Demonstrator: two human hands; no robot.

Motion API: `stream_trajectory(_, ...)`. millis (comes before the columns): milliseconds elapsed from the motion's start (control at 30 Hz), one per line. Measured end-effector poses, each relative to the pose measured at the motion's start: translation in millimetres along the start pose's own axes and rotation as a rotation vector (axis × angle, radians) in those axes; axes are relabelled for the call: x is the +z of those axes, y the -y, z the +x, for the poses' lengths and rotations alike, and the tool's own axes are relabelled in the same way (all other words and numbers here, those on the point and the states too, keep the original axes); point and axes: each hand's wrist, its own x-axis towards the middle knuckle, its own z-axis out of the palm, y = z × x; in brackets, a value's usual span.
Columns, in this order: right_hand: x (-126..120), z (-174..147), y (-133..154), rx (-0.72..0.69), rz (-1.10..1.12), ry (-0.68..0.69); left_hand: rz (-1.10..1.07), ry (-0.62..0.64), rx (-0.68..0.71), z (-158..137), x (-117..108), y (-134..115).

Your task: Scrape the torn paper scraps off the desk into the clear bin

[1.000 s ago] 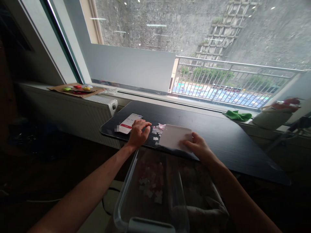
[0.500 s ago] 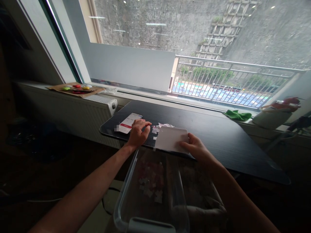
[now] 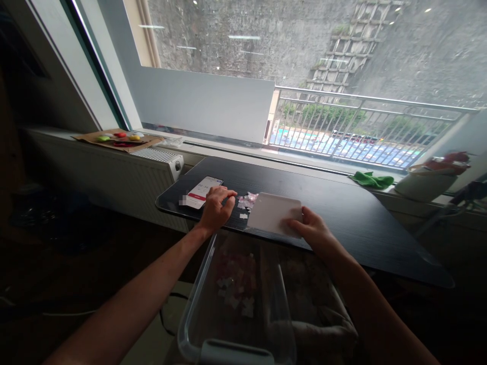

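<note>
My right hand [image 3: 311, 223] grips the right edge of a pale, flat rectangular board [image 3: 274, 214] with rounded corners, thumb on its near face. The board is tilted at the table's front edge. Left of it lies a small heap of white and pink jigsaw-like pieces [image 3: 248, 201], partly hidden behind the board, with one loose white piece [image 3: 243, 216] in front. My left hand [image 3: 217, 209] rests by the phone [image 3: 201, 191], fingers loosely bent and thumb apart, holding nothing visible. Below the edge, a clear plastic box [image 3: 194, 304] contains similar pieces [image 3: 238, 291].
The black table [image 3: 342, 218] stands against the window sill. A green cloth [image 3: 371, 180] and a pale container [image 3: 426, 182] are on the sill at right. On the radiator [image 3: 152, 162] lies brown cardboard [image 3: 125, 146] with small coloured objects. A second, dark container [image 3: 312, 294] adjoins the clear box.
My right hand has moved the board slightly right, away from the heap, so the loose white piece shows more fully. My left hand stays where it was.
</note>
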Motion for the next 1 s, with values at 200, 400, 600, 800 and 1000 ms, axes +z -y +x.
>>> stream_trajectory(200,10.3,20.1,2.4,-0.138,-0.118,-0.089,0.005,-0.002,-0.005,0.3,0.6,0.9)
stream_trajectory(400,1.8,10.1,13.1,-0.155,-0.229,-0.088,0.004,-0.002,-0.010,0.1,1.0,0.4)
stream_trajectory(600,-8.0,9.7,25.2,-0.182,-0.255,-0.133,-0.001,0.059,0.011,0.7,0.4,0.4)
stream_trajectory(800,-21.7,11.5,32.9,-0.215,-0.373,-0.245,-0.022,0.293,0.123,1.0,-0.9,0.5)
stream_trajectory(1000,-41.8,-2.9,27.4,-0.151,-0.356,-0.196,-0.035,0.364,0.139,1.3,-0.7,3.7)
